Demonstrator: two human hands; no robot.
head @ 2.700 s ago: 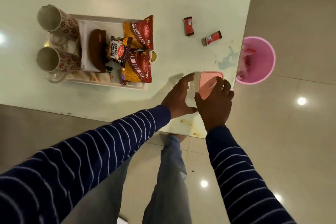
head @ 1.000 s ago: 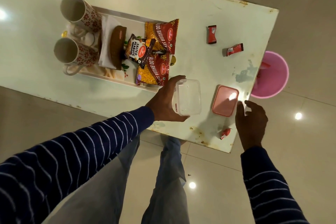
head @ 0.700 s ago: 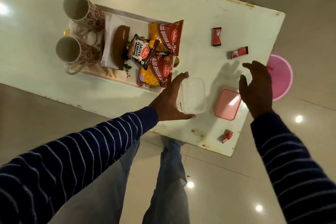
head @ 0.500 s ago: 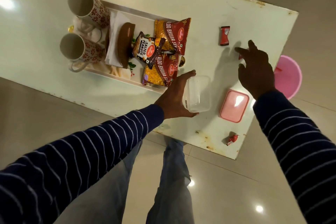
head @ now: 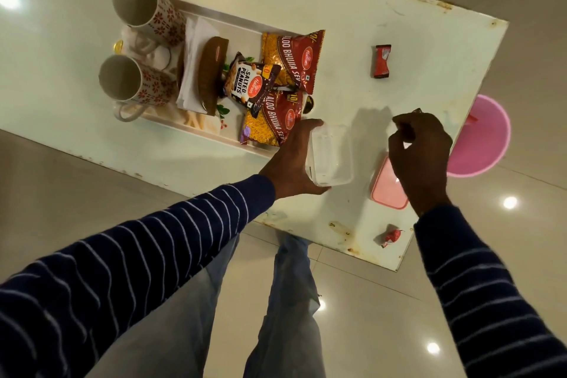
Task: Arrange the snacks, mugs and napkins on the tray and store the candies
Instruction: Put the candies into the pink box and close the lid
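My left hand (head: 291, 159) grips the clear plastic container (head: 333, 156), which stands open on the table. My right hand (head: 420, 147) hovers to its right with the fingers pinched on a red candy, only a tip of which shows at the fingertips. The pink lid (head: 388, 190) lies on the table, partly under that hand. One red candy (head: 382, 61) lies further back, another (head: 391, 236) near the front edge. The white tray (head: 196, 129) holds two patterned mugs (head: 144, 14) (head: 129, 80), napkins (head: 196, 49) and snack packets (head: 294, 58).
The white table (head: 368, 9) ends close to the right of my right hand. A pink bin (head: 484, 138) stands on the floor just past that edge. My legs are below the table's front edge.
My right hand reached to the far candy near the table's right side, closed on it and drew back toward the container. The left hand kept hold of the container.
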